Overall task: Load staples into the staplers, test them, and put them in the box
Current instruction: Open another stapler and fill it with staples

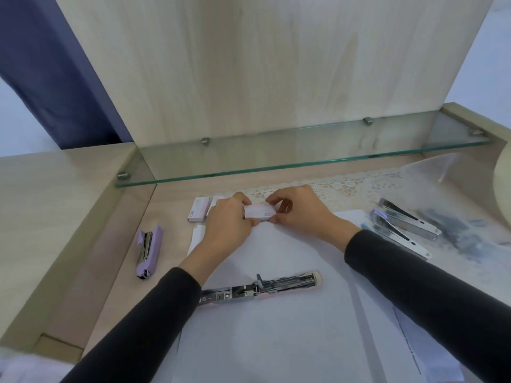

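Both hands hold a small pink-white staple box [260,214] above the white paper [279,313]. My left hand [226,225] grips its left end and my right hand [301,211] pinches its right end. Two more staple boxes [197,212] lie just left of my left hand. A pink stapler [260,288] lies swung fully open on the paper near me, its metal channel facing up. A purple stapler [148,250] lies shut at the left. Two staplers [401,230] lie open at the right.
A glass shelf [276,158] juts out over the back of the desk, above a lace runner [345,186]. A wooden wall [55,230] borders the left. Crumpled clear plastic [464,233] lies at the far right.
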Action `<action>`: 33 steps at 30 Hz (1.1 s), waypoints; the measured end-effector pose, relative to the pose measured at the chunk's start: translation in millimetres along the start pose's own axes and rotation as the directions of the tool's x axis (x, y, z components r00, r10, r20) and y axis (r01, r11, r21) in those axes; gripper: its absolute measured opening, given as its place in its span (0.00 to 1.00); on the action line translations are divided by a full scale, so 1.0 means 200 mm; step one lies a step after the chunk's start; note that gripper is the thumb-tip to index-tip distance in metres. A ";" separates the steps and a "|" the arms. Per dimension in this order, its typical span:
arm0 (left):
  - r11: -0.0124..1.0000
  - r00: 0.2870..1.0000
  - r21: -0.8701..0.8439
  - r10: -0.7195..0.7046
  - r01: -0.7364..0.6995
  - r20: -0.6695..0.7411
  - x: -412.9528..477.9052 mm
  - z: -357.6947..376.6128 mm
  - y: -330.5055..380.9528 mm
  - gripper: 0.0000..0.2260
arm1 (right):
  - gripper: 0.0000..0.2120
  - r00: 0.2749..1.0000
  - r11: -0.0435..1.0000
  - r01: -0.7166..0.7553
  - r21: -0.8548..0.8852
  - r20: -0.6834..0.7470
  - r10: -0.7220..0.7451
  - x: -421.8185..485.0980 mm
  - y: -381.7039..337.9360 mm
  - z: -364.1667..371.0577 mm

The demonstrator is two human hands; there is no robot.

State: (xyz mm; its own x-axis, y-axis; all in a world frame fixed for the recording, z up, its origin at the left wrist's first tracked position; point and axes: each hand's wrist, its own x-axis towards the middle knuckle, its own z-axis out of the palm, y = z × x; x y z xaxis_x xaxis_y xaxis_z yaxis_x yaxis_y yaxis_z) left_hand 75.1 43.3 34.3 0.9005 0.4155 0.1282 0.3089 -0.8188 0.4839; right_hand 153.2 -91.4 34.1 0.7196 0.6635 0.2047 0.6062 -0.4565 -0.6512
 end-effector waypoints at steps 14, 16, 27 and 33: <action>1.000 0.997 -0.022 0.014 -0.016 -0.076 -0.06 -0.01 -0.06 0.18 | 0.08 0.999 0.999 0.034 -0.025 -0.015 -0.034 -0.01 0.07 -0.07; 0.999 0.997 -0.041 0.012 -0.015 -0.078 -0.06 -0.01 -0.06 0.18 | 0.03 1.000 1.000 0.009 -0.017 -0.022 -0.009 0.00 0.07 -0.08; 0.997 0.996 -0.069 0.017 -0.023 -0.087 -0.06 0.00 -0.07 0.18 | 0.08 0.996 0.995 -0.085 -0.045 -0.024 0.084 0.03 0.09 -0.08; 0.997 0.996 -0.070 0.014 -0.020 -0.089 -0.06 0.00 -0.08 0.18 | 0.03 0.994 0.993 -0.105 -0.051 -0.028 0.104 0.04 0.08 -0.08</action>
State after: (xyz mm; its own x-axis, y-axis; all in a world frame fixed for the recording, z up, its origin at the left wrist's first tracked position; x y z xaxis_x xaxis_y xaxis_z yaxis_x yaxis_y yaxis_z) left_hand 60.2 50.8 25.2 0.8737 0.4381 0.2116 0.2686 -0.7970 0.5411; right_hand 174.0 -103.1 36.9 0.7880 0.5954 0.1565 0.5436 -0.5535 -0.6310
